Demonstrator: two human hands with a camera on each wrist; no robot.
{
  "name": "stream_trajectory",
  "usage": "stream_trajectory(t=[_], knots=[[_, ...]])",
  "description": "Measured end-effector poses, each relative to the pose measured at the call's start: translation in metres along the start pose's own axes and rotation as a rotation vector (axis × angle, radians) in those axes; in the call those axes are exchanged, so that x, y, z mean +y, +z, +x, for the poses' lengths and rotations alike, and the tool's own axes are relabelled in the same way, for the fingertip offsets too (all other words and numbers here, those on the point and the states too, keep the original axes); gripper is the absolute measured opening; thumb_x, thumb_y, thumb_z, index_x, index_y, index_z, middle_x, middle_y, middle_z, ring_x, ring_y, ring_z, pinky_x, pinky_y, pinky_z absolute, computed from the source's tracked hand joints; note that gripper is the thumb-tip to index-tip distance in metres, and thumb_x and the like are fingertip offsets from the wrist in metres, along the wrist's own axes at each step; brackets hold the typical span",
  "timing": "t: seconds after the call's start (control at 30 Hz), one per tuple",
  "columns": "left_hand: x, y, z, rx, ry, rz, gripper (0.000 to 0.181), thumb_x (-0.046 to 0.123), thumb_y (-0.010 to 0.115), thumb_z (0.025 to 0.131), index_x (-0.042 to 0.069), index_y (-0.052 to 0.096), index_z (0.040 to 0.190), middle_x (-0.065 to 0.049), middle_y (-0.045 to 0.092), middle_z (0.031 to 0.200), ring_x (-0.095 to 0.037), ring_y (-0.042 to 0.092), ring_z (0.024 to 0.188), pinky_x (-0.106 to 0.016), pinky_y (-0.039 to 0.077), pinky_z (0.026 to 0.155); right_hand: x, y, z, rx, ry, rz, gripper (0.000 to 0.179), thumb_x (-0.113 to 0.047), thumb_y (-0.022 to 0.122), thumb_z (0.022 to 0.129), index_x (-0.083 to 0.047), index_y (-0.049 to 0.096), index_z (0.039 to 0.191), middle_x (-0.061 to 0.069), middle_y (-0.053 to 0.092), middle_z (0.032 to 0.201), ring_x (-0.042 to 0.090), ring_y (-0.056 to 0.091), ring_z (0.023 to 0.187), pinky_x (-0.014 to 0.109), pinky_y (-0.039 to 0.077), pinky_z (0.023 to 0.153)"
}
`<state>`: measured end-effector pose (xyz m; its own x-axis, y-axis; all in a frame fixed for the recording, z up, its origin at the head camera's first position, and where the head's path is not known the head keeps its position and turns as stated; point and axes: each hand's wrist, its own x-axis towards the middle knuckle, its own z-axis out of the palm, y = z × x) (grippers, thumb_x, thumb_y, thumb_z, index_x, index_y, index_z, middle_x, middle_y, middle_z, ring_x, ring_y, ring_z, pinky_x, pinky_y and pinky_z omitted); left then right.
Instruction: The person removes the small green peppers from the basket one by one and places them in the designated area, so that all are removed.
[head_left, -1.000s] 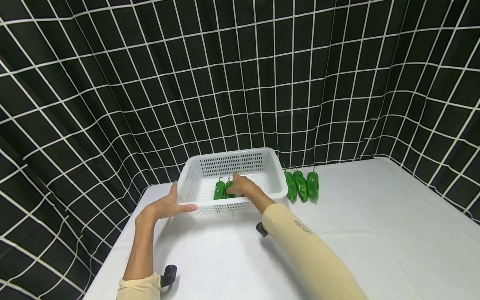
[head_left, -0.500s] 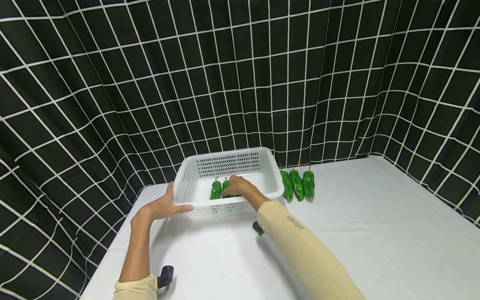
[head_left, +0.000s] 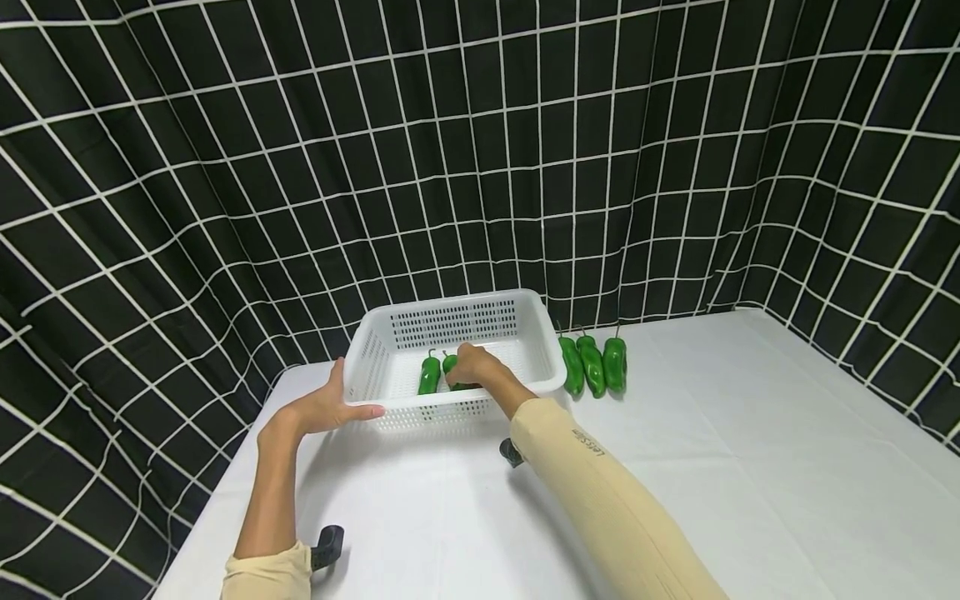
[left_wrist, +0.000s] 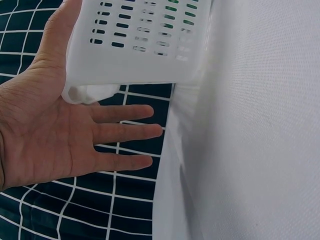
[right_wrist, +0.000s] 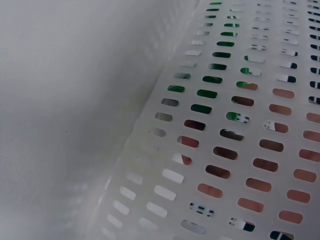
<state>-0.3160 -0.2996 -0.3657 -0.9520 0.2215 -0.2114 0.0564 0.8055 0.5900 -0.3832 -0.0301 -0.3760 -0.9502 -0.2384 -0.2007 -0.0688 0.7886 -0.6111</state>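
In the head view a white perforated plastic basket [head_left: 461, 402] stands on the white-covered table. My left hand [head_left: 321, 410] is at its left front corner, thumb along the front rim. The left wrist view shows straight fingers [left_wrist: 127, 133] spread beyond the basket's edge. My right hand [head_left: 480, 367] reaches over the front rim and grips a green chili pepper [head_left: 449, 363] inside, covering much of it. Left of it a second green pepper [head_left: 429, 377] lies in the basket. Through the slotted basket wall [right_wrist: 165, 210], the right wrist view shows bits of green and fingers.
Three more green peppers lie side by side on the table right of the basket, the rightmost pepper [head_left: 615, 365] slightly apart. A black curtain [head_left: 510, 167] with a white grid stands behind and at both sides. The white tablecloth [head_left: 750, 467] extends right and forward.
The pepper in my right hand has turned, its lower end swinging right. The left hand keeps its place on the basket. The head view has shifted slightly.
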Motion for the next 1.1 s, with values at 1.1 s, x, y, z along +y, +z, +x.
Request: stream_trajectory(t=[1.1], knots=[[-0.0006,-0.0002,0.0009,0.004,-0.024,-0.014,0.143,0.065,0.078,0.084,0.002,-0.025,0.161,-0.032,-0.001,0.173,-0.051,0.014,0.159,-0.069,0.016,0.127,-0.002,-0.0009,-0.0031,0.181,-0.025,-0.016,0.028,-0.023,0.077,0.089,-0.002,0.066,0.105,0.006,0.061,0.085,0.016,0.054,0.07,0.026,0.046,0.059]])
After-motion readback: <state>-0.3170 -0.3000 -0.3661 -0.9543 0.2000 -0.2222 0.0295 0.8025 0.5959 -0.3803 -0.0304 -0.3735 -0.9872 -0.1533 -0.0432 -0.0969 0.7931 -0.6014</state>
